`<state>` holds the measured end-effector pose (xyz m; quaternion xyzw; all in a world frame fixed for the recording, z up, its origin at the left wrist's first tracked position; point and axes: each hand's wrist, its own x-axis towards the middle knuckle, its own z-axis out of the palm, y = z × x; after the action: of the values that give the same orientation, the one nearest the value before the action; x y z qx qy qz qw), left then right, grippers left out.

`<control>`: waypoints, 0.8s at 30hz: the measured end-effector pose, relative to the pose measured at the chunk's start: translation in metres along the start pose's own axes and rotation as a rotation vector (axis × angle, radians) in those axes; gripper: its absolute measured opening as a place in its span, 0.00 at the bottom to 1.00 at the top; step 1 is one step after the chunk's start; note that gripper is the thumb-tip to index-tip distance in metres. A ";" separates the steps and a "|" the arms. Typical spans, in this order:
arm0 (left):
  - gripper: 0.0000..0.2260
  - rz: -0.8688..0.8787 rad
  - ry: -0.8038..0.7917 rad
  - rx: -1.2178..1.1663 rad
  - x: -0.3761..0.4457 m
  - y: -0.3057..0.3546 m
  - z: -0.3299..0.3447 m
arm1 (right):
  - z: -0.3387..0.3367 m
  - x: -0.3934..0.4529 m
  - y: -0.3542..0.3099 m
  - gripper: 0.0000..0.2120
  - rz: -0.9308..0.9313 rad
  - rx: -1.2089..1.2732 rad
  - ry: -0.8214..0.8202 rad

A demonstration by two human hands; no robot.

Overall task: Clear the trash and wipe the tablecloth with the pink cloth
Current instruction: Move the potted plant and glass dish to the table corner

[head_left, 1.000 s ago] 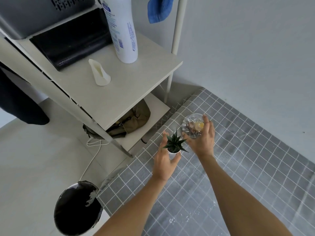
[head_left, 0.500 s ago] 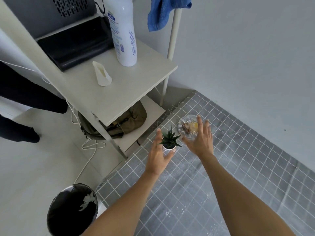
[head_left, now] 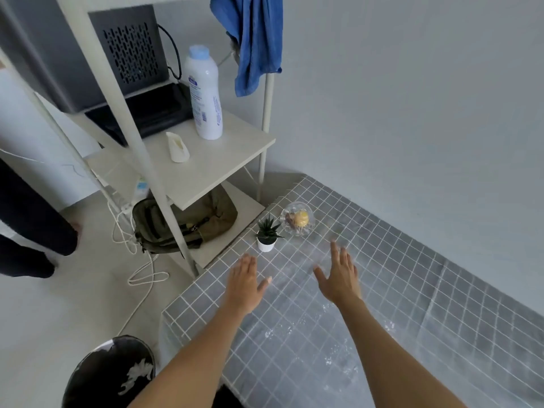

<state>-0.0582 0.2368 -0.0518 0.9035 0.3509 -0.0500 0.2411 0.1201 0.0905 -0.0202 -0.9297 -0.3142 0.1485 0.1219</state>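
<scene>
Left hand (head_left: 245, 285) and right hand (head_left: 341, 279) above the grey checked tablecloth (head_left: 382, 290), fingers straight and spread, grasping nothing — near the small potted plant (head_left: 267, 235), glass bowl (head_left: 298, 219) just beside the plant, black-lined trash bin (head_left: 109, 375) on the floor well short of it, pink cloth not visible

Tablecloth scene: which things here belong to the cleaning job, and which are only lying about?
Job: tablecloth; trash bin; left hand; right hand.

Lying about: potted plant; glass bowl; white bottle; blue cloth; green bag.

Two flat hands, left (head_left: 245, 282) and right (head_left: 340, 278), over grid tablecloth (head_left: 382, 290), near potted plant (head_left: 267, 233) and glass bowl (head_left: 298, 219).
</scene>
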 end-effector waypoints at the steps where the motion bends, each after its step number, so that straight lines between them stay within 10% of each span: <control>1: 0.33 -0.006 -0.034 0.029 -0.008 0.003 0.001 | 0.001 -0.015 0.006 0.36 0.016 0.007 -0.017; 24: 0.27 0.497 -0.333 0.398 -0.155 0.138 0.057 | 0.017 -0.299 0.113 0.29 0.507 0.064 0.031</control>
<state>-0.0793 0.0279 -0.0064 0.9699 0.0597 -0.2037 0.1193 -0.0504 -0.1802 -0.0122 -0.9766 -0.0645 0.1700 0.1147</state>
